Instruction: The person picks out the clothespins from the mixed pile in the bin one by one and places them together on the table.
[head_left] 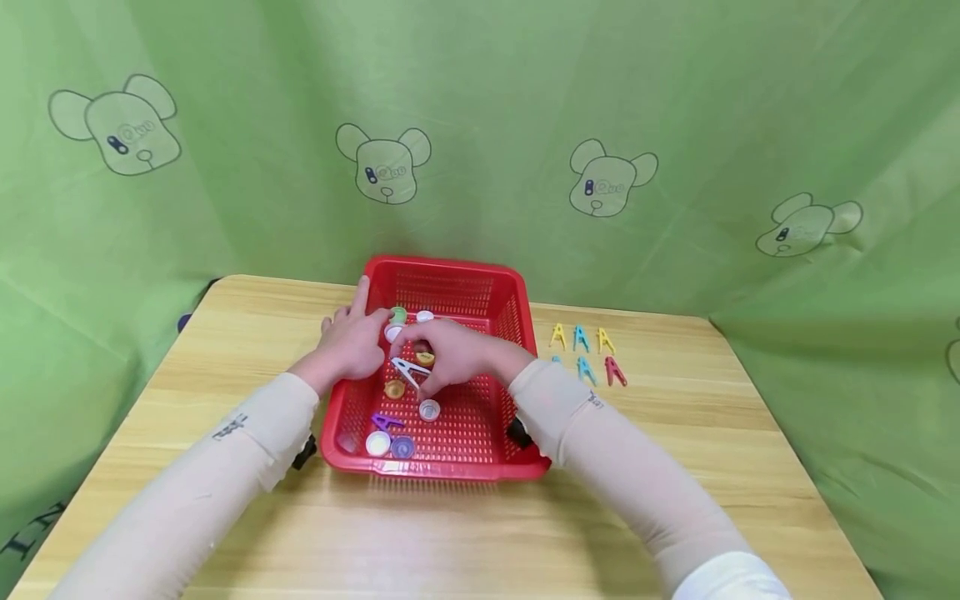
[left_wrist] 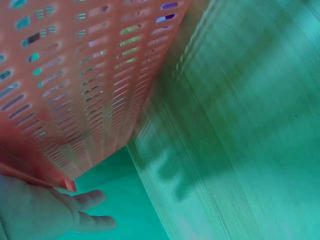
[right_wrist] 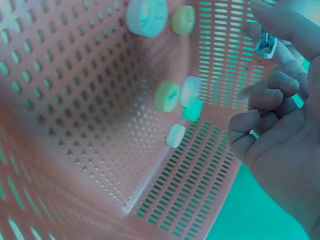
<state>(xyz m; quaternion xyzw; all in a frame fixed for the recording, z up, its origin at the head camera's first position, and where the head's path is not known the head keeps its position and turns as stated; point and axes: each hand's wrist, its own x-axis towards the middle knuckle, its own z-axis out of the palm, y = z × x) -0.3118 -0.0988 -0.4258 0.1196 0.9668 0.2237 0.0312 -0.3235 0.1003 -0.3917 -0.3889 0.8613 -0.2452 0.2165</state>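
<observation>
My right hand [head_left: 453, 354] reaches down into a red plastic basket [head_left: 450, 473] and pinches a white clothespin [head_left: 406, 367] between thumb and fingertips. In the right wrist view, the end of this clothespin [right_wrist: 267, 47] shows between the fingers, off the basket floor. The left hand [head_left: 347, 343] rests over the basket's left rim, its index finger pointing away. Two fairly straight fingers [left_wrist: 95, 222] show past the rim in the left wrist view. On the basket floor lie a purple clothespin [head_left: 386, 422] and several bottle caps, among them a purple cap [head_left: 402, 447] and an amber cap [head_left: 394, 389].
Right of the basket, several clothespins lie in two rows on the wooden table [head_left: 675, 433], including a yellow clothespin [head_left: 558, 336], a blue clothespin [head_left: 581, 337] and a red clothespin [head_left: 615, 372]. A green curtain [head_left: 480, 100] hangs behind the table and at its sides.
</observation>
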